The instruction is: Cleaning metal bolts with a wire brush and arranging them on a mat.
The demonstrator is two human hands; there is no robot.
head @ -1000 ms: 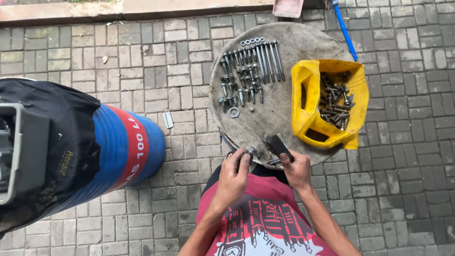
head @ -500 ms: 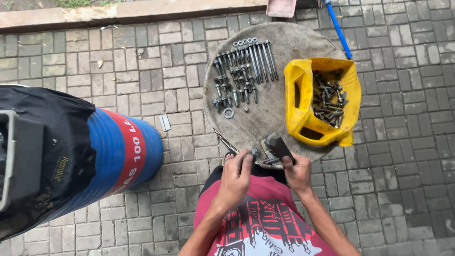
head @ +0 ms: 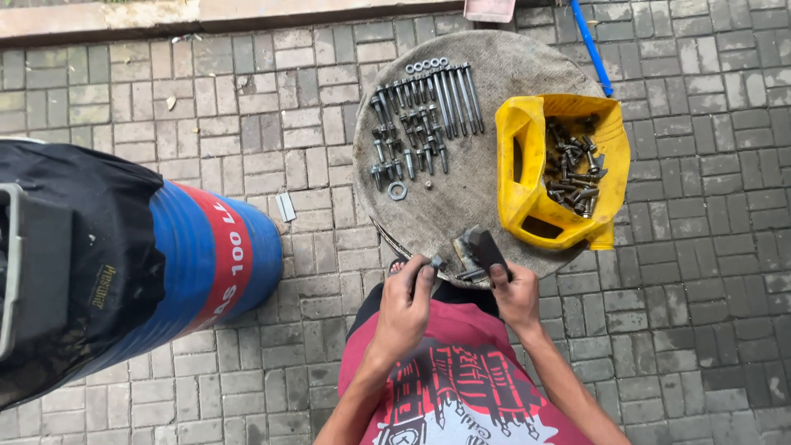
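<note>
Little has moved since the earlier frames: both hands stay at the near edge of the round table (head: 486, 66), and only the view has drifted slightly. Left hand (head: 405, 306) is closed, fingertips pinching a small bolt (head: 434, 264) just at the table's rim. Right hand (head: 516, 292) grips a dark wire brush (head: 484, 247), its head resting on the table top beside a flat metal piece. Red printed shirt (head: 449, 379) fills the near foreground. Farther out, sorted bolts (head: 424, 115) lie in rows on the table's left half, a single washer (head: 397, 191) below them. Yellow cut-open jug (head: 519, 165) sits on the right half, holding loose bolts and nuts. Blue drum (head: 198, 264) lies on the paving left of the table, a black cover draped over it. Blue pipe (head: 592, 45) runs past the far edge.
</note>
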